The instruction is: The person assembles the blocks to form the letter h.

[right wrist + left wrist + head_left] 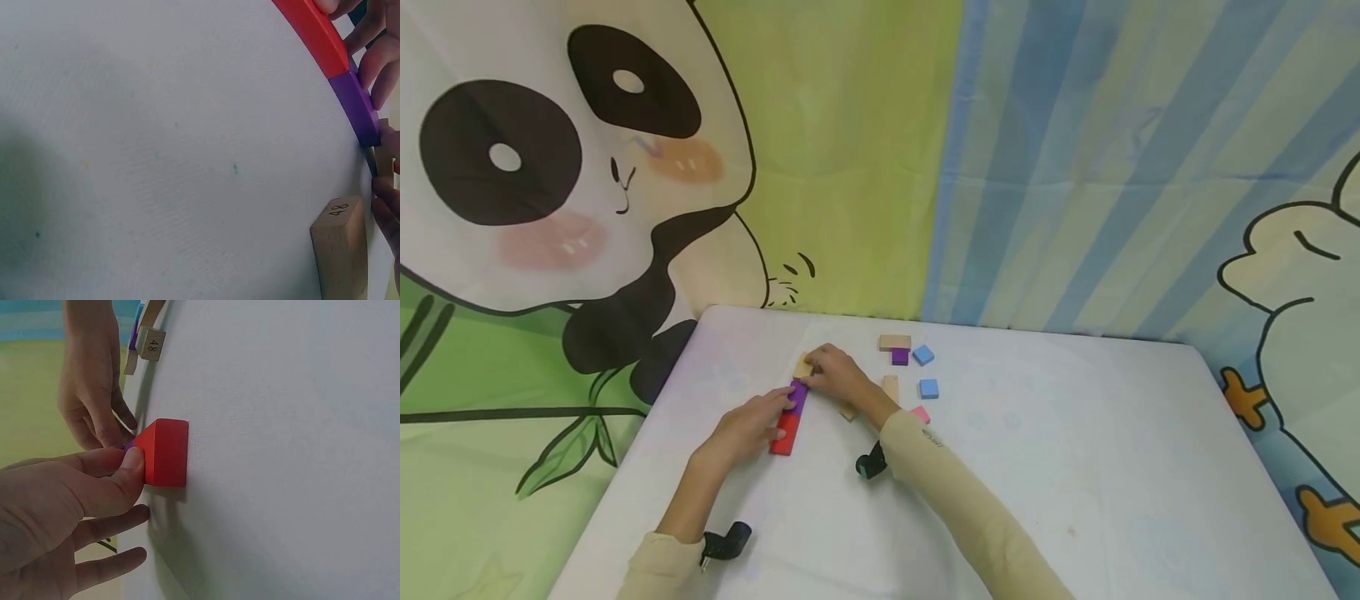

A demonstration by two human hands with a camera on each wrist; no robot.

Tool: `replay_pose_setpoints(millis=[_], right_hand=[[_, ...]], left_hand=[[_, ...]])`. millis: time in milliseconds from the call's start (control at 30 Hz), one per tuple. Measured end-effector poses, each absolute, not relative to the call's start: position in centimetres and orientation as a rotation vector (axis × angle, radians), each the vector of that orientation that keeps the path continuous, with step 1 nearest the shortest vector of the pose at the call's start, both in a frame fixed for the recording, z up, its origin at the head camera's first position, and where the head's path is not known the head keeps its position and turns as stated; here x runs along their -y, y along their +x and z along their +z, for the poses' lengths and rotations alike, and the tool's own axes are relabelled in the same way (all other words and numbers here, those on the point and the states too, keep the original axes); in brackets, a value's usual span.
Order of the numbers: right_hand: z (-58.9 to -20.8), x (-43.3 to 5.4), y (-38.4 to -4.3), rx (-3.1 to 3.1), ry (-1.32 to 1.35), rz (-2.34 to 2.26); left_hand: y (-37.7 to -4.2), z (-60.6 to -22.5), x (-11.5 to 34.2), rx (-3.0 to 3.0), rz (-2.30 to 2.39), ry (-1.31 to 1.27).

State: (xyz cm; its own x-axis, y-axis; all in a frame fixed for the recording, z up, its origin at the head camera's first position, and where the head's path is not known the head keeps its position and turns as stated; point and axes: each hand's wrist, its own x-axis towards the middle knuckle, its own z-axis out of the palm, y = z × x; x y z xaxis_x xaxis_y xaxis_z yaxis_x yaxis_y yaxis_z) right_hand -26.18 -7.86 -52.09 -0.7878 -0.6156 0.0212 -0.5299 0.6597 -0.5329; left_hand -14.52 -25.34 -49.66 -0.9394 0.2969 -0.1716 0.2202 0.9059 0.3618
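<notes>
A red block (pixel 784 439), a purple block (pixel 797 398) and a plain wooden block (pixel 802 367) lie in a line on the white table (pixel 1075 467), left of its middle. My left hand (pixel 747 429) holds the red block near its join with the purple one, thumb on one side and forefinger along the other. At the far end, my right hand (pixel 842 375) pinches the wooden block against the purple block's end. In the right wrist view the red block (pixel 319 37) and purple block (pixel 356 109) meet end to end. Fingers partly hide the wooden block (pixel 384 156).
Right of the row lie a long wooden block (pixel 895 342), a second purple block (pixel 899 357), two blue blocks (pixel 928 389) and a pink block (pixel 919 414). A wooden block marked 48 (pixel 340 250) stands near the right hand. Behind the table hangs a cartoon curtain (pixel 850 167).
</notes>
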Motion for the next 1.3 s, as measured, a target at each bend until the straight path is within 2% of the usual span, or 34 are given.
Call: replay_pose_setpoints(millis=[400, 900, 1300], right_hand=[[-52.6, 7.5, -26.0, -2.736, -1.023, -0.691], [-52.4, 7.1, -26.2, -2.673, -1.095, -0.876], [-52.0, 7.1, -26.1, -2.661, -1.081, -0.832]], left_hand=[[-14.7, -49.7, 25.3, -2.808, 0.513, 0.366], [-16.5, -49.0, 25.4, -2.728, 0.374, 0.378], [-16.7, -49.1, 25.3, -2.724, 0.344, 0.392]])
